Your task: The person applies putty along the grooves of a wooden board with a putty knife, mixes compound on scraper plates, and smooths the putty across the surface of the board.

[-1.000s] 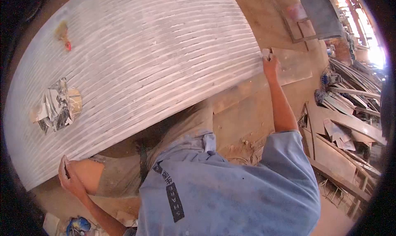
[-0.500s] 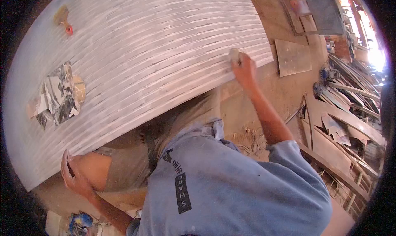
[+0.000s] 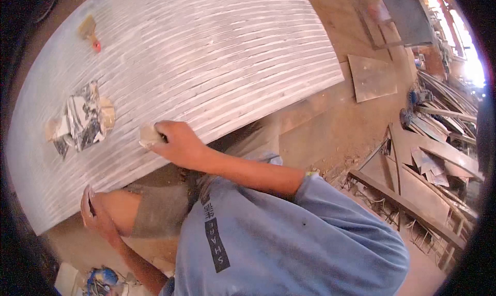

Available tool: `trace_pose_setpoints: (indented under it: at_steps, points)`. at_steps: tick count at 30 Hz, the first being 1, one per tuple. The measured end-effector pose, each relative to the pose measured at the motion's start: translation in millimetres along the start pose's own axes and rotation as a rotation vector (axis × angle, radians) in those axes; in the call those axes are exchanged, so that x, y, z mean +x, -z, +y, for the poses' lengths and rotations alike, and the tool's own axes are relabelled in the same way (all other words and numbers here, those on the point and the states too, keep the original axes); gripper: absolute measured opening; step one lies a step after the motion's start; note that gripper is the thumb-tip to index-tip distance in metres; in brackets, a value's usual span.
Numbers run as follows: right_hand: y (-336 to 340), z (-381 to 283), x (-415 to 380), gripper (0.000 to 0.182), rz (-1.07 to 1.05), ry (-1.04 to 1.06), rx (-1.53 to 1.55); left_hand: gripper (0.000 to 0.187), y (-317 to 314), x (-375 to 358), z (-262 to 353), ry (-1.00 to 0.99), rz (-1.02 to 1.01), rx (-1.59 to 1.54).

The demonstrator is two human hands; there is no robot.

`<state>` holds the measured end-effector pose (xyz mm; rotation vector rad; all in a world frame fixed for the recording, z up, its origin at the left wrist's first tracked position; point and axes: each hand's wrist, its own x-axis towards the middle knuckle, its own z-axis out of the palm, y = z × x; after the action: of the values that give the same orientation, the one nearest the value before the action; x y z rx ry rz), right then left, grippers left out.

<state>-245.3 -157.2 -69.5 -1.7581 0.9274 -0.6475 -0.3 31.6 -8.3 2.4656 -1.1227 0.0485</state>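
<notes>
A large pale panel [image 3: 248,53] with many parallel grooves fills the upper left. My right hand [image 3: 178,145] is closed round a small pale block [image 3: 150,135], which rests on the panel near its front edge. At the panel's lower left edge is my left hand [image 3: 98,216], beside my knee, fingers apart and holding nothing. Crumpled black-and-white sheets [image 3: 84,117] lie on the panel to the left of the block. A brush [image 3: 89,29] with a red-tipped handle lies farther up.
A thin square board [image 3: 373,78] lies right of the panel. Scrap boards and strips [image 3: 439,151] are piled at the right, with a long wooden bar [image 3: 408,208] in front. A blue object [image 3: 105,276] sits at the lower left.
My right hand has swept left along the grooves with the block, from near the panel's right end to its left part. My left hand has stayed at the edge.
</notes>
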Motion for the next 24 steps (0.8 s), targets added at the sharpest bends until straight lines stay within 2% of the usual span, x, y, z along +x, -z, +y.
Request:
trace_pose_setpoints:
  at_steps: [1,2,3,4,5,7,8,10,11,12,14,17,20,24]
  points:
    - [28.8,1.7,0.2,0.031,0.0,-0.054,-0.01,0.027,0.4,0.0,3.2,-0.011,-0.003,-0.009]
    - [57.6,16.3,-1.3,0.037,0.109,-0.005,0.147,0.027,1.5,1.0,6.7,0.008,-0.006,-0.022]
    - [91.4,44.5,-5.7,0.042,0.197,-0.073,0.103,0.027,1.3,1.6,10.0,0.03,-0.009,-0.034]
    - [148.7,56.4,-14.5,0.044,0.19,-0.211,0.206,0.027,0.3,2.3,12.2,0.025,-0.014,-0.04]
    - [193.5,94.2,-22.8,0.043,0.383,-0.288,-0.12,0.028,-1.5,3.4,13.2,0.047,-0.021,-0.034]
    - [302.7,98.9,-37.4,0.044,0.494,-0.577,-0.321,0.028,-2.4,5.2,15.1,0.068,-0.034,-0.025]
    - [357.8,155.5,-51.0,0.04,0.597,-0.579,-0.703,0.028,-1.7,6.2,15.5,0.046,-0.046,-0.015]
    - [436.2,209.3,-85.5,0.038,0.788,-0.287,-1.036,0.028,-2.7,5.9,13.3,0.03,-0.058,0.001]
    - [463.5,221.0,-86.9,0.04,0.781,-0.409,-0.969,0.029,-4.1,6.2,10.3,0.041,-0.067,0.021]
    - [466.7,216.3,-84.4,0.04,0.776,-0.41,-0.965,0.029,-4.5,6.3,9.0,0.051,-0.077,0.041]
    - [471.6,198.0,-79.8,0.038,0.724,-0.673,-1.004,0.03,-3.4,7.1,10.8,0.059,-0.091,0.066]
    - [484.0,224.8,-80.7,0.04,0.677,-0.627,-0.99,0.03,-1.5,8.4,17.1,0.057,-0.121,0.104]
    - [468.2,216.9,-74.6,0.043,0.741,-0.636,-1.119,0.03,-2.0,10.5,15.5,0.048,-0.147,0.128]
    - [475.2,231.0,-77.7,0.046,0.678,-0.645,-1.132,0.029,-5.0,11.7,9.3,0.06,-0.148,0.085]
